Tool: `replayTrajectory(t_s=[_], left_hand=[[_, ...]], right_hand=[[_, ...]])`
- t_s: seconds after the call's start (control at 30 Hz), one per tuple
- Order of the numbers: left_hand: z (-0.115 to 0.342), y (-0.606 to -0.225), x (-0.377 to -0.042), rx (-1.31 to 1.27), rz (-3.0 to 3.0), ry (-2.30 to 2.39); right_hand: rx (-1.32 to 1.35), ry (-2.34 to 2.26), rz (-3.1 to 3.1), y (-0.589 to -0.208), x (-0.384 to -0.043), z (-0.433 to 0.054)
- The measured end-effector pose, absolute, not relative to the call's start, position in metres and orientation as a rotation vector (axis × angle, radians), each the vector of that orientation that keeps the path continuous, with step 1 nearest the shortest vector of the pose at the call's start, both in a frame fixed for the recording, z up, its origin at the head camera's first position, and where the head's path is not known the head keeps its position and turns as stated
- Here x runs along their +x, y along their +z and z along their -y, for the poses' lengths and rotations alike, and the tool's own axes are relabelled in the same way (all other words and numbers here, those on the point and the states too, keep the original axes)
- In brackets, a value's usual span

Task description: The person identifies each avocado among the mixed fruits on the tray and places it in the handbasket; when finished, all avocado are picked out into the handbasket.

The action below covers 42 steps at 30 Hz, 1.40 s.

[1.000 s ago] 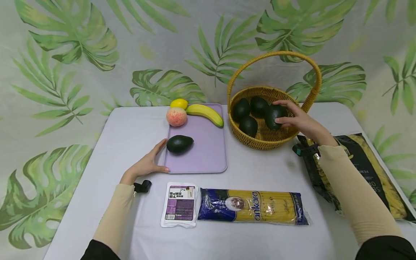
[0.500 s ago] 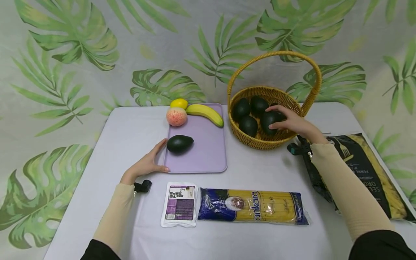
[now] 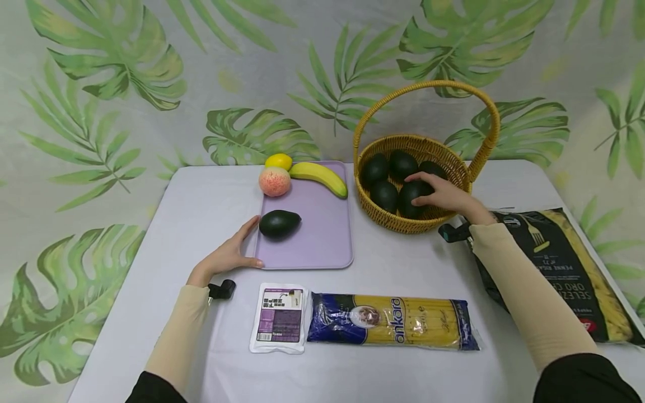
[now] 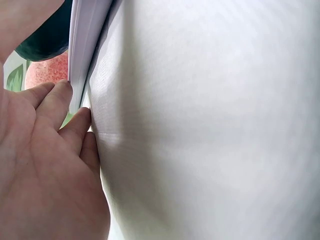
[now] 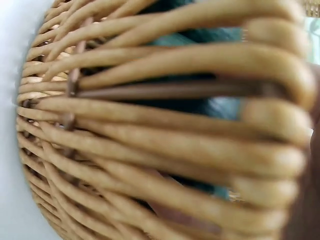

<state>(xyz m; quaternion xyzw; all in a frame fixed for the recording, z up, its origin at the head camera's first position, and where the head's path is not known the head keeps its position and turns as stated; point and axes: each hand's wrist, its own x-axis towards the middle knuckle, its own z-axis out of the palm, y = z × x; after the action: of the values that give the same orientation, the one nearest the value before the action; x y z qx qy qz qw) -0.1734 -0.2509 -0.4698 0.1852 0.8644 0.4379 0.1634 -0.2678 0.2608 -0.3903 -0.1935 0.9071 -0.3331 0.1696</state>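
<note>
My right hand (image 3: 447, 197) reaches over the front right rim of a wicker basket (image 3: 403, 224) and grips a dark green avocado (image 3: 410, 202) low inside it. Several more avocados (image 3: 384, 196) lie around that one. In the right wrist view the woven basket wall (image 5: 150, 125) fills most of the picture and hides the fingers. Along the left edge of a lilac tray (image 3: 322, 246), my left hand (image 3: 224, 256) rests with thumb and fingers spread. Its fingers (image 4: 57, 102) touch the tray's side in the left wrist view. One avocado (image 3: 279, 224) lies on the tray near that hand.
At the tray's back are a lemon (image 3: 279, 162), a peach (image 3: 274, 181) and a banana (image 3: 319, 178). In front lie a white-and-purple pouch (image 3: 277, 319) and a long pasta pack (image 3: 393, 319). A black penne bag (image 3: 559, 268) lies at the right, partly under the right forearm.
The right hand has moved left and forward inside the basket with the avocado, uncovering another avocado behind it. The left hand stays at the tray's edge.
</note>
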Motion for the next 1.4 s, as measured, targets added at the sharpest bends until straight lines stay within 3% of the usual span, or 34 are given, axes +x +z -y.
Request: replayTrajectory(t_s=[0.7, 1.0, 1.13, 1.4], left_hand=[[0.253, -0.471, -0.172, 0.518, -2.469, 1.245], [0.251, -0.47, -0.173, 0.533, -2.477, 1.235], [0.243, -0.452, -0.167, 0.512, -2.458, 1.244], [0.235, -0.432, -0.159, 0.492, -2.444, 1.257]], right_hand=[[-0.471, -1.472, -2.443, -0.365, -0.248, -0.254], [-0.675, -1.549, -2.229, -0.363, -0.241, -0.201], [-0.755, -1.49, -2.179, -0.363, -0.237, -0.168], [-0.934, -1.433, -2.051, -0.388, -0.245, -0.11]])
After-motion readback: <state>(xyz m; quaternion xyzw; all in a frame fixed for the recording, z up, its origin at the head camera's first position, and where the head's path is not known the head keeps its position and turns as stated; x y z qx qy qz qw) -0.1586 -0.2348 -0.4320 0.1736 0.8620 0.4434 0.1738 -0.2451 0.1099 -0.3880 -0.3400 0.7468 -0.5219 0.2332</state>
